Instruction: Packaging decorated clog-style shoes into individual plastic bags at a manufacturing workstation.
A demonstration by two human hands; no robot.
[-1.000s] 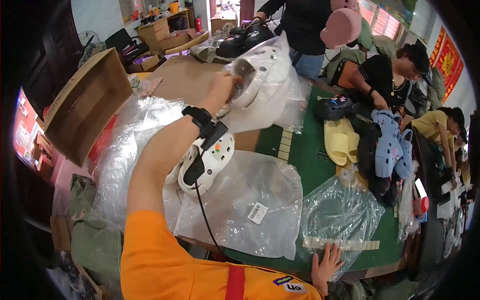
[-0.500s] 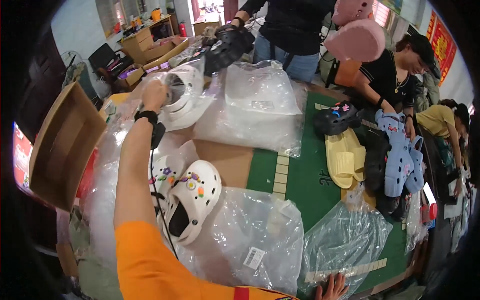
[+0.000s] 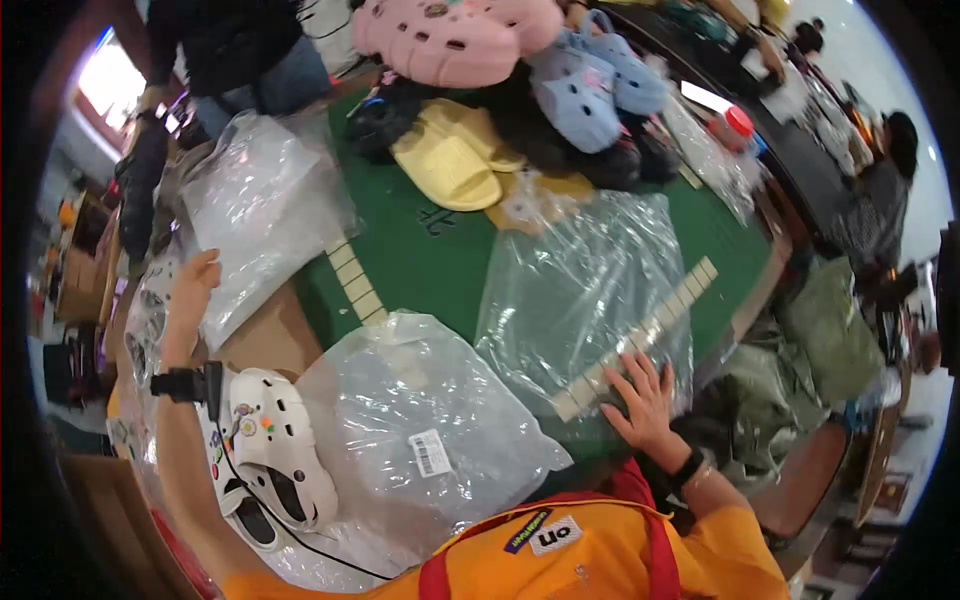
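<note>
My left hand (image 3: 196, 285) is raised at the left with its fingers loosely apart, holding nothing I can see. It is beside a stack of clear plastic bags (image 3: 255, 195). A bagged white clog (image 3: 150, 310) lies to the left of that wrist. By my left forearm sits a pair of white clogs (image 3: 310, 478) with colourful charms, the left one partly hidden. A clear bag with a white label (image 3: 365, 385) lies to their right. My right hand (image 3: 642, 402) rests flat, fingers spread, on another clear bag (image 3: 580, 285).
Yellow slippers (image 3: 445, 160), blue clogs (image 3: 580, 100) and dark clogs lie across the green table (image 3: 400, 255). A pink clog (image 3: 450, 45) is at the top. A person in dark clothing (image 3: 240, 50) stands at the far left. Green sacks (image 3: 800, 370) lie right of the table.
The view has turned to the right. My left hand has let go of the bagged white clog. My right hand shows further in, on the clear bag.
</note>
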